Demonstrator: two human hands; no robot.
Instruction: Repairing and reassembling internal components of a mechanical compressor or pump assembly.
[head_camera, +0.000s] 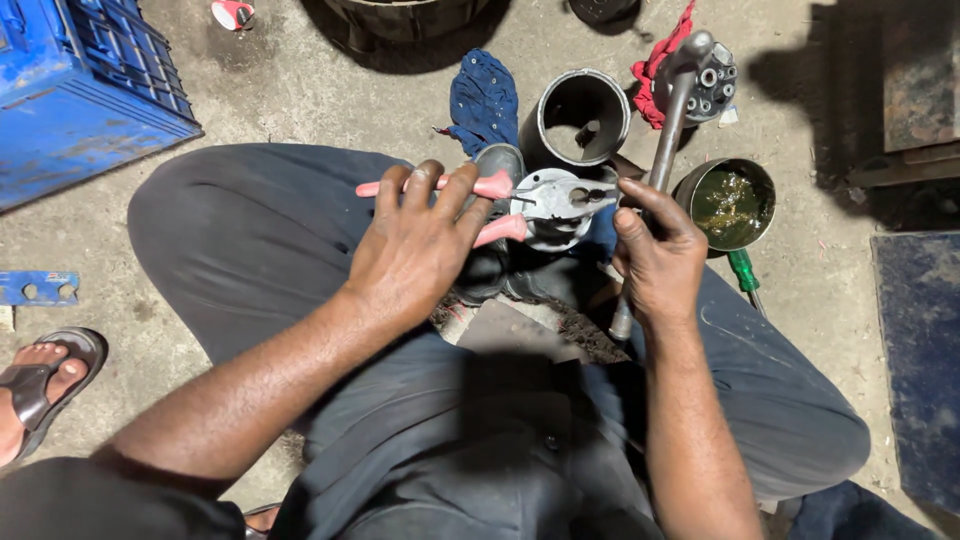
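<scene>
Round grey metal part, centre frame between my knees: my left hand squeezes pink-handled steel pliers onto it, my right hand wraps the long grey steel rod. Gripping step; next calls for a steady pull, I judge.

L hand grips pink-handled pliers w/ nose on round metal part; R hand steadies it.

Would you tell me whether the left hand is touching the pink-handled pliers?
Touching. The head view shows the left hand with its fingers wrapped over the handles of the pink-handled pliers, with no gap visible.
</scene>
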